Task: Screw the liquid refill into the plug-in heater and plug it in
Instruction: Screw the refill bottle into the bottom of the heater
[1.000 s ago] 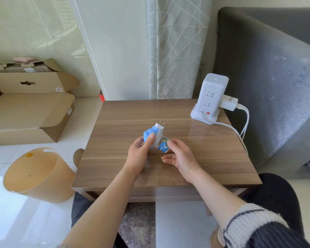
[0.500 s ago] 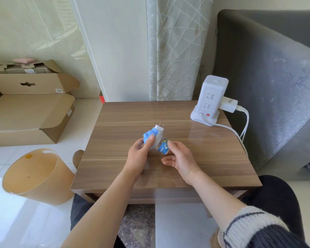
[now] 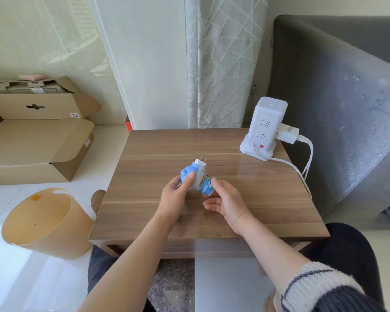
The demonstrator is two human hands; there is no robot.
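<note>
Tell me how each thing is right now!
Blue plug-in heater: held in left hand, prongs up, unplugged.
Small refill bottle: neck in heater, gripped by right hand.
White tower power strip: upright, one white adapter plugged in.
Brown cardboard box: flaps open.

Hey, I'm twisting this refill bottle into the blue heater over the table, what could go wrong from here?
1. The refill bottle is pinched only at the right hand's fingertips; it may slip onto the table or thread in crooked.
2. The heater is tilted, so liquid might leak if the joint is loose.
3. The power tower has a charger and trailing cables that could snag when you reach over.
</note>
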